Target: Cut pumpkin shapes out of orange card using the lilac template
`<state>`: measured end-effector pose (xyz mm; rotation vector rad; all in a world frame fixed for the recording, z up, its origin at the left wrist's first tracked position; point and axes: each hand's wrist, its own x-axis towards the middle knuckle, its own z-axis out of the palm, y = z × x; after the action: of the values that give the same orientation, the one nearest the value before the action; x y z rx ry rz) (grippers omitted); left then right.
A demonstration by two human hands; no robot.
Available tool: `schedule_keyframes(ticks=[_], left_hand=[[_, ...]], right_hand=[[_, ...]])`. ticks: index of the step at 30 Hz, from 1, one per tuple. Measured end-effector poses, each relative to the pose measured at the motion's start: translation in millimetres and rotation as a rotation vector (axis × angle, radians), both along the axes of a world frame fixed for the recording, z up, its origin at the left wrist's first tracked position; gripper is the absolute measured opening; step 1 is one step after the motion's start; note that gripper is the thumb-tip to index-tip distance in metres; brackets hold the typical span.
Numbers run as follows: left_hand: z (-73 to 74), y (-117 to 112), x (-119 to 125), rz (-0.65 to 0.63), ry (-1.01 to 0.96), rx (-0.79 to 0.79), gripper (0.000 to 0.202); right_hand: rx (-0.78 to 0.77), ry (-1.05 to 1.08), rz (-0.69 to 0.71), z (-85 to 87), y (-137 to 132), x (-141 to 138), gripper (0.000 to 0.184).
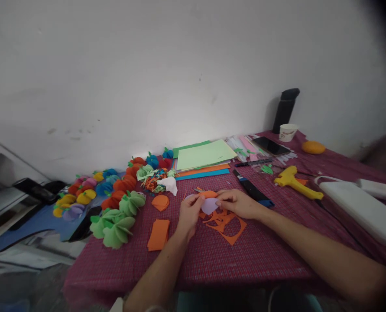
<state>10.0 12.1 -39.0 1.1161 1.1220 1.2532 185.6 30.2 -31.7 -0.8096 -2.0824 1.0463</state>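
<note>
My left hand pinches the left side of a lilac paper piece with a rounded edge. On the other side, the fingers of my right hand close on the same paper. An orange paper piece lies against its upper edge, partly hidden by my fingers. Orange paper offcuts with round holes cut out lie beneath my hands. Left of them are a stack of orange paper rounds and a stack of orange rectangles. Scissors seem to lie just behind my hands, mostly covered.
Paper pumpkins crowd the left side. Coloured sheets lie at the back, near a scrap pile. To the right are a black-and-blue pouch, a yellow glue gun, a white device, a phone, a paper cup and a black bottle.
</note>
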Motion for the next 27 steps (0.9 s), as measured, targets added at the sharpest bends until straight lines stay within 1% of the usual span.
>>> schedule_keyframes(ticks=[3, 5, 6, 8, 9, 10, 11, 13, 14, 16, 19, 23, 27], left_hand=[[3.1, 1, -3, 0.05, 0.047, 0.04, 0.022], [10.2, 3, -14, 0.102, 0.053, 0.059, 0.02], [15.4, 5, -23, 0.138, 0.055, 0.084, 0.019], [28.0, 11, -48, 0.162, 0.109, 0.117, 0.019], [34.6, 14, -63, 0.193, 0.175, 0.123, 0.019], [40.9, 18, -78, 0.244, 0.282, 0.117, 0.019], [46.3, 22, -93, 0.294, 0.419, 0.085, 0.019], [53.2, 30, -118, 0.276, 0.527, 0.039, 0.017], [54.4, 34, -128, 0.263, 0.576, 0.022, 0.015], [52.5, 42, -142, 0.241, 0.691, -0.002, 0.017], [43.0, 54, -153, 0.184, 0.865, -0.021, 0.021], [29.1, 68, -160, 0.101, 1.077, -0.017, 0.028], [20.2, 73, -162, 0.048, 1.28, 0.008, 0.033]], right_hand=[[-0.045, 0.046, 0.04, 3.7, 1, 3, 0.034], [-0.09, 0.088, 0.018, 5.2, 2, 5, 0.033], [-0.125, 0.106, -0.014, 5.2, 3, 7, 0.034], [-0.227, 0.133, -0.108, 3.0, 5, 10, 0.035], [-0.289, 0.138, -0.152, 1.1, 6, 11, 0.035], [-0.346, 0.138, -0.182, -1.0, 7, 11, 0.036], [-0.388, 0.134, -0.191, -3.1, 8, 11, 0.035], [-0.42, 0.125, -0.166, -6.2, 10, 10, 0.034], [-0.421, 0.12, -0.146, -6.9, 10, 9, 0.033], [-0.424, 0.112, -0.13, -6.9, 10, 7, 0.032], [-0.451, 0.09, -0.132, -6.1, 11, 6, 0.032], [-0.456, 0.064, -0.117, -8.2, 13, 7, 0.032], [-0.441, 0.041, -0.09, -10.8, 13, 7, 0.033]])
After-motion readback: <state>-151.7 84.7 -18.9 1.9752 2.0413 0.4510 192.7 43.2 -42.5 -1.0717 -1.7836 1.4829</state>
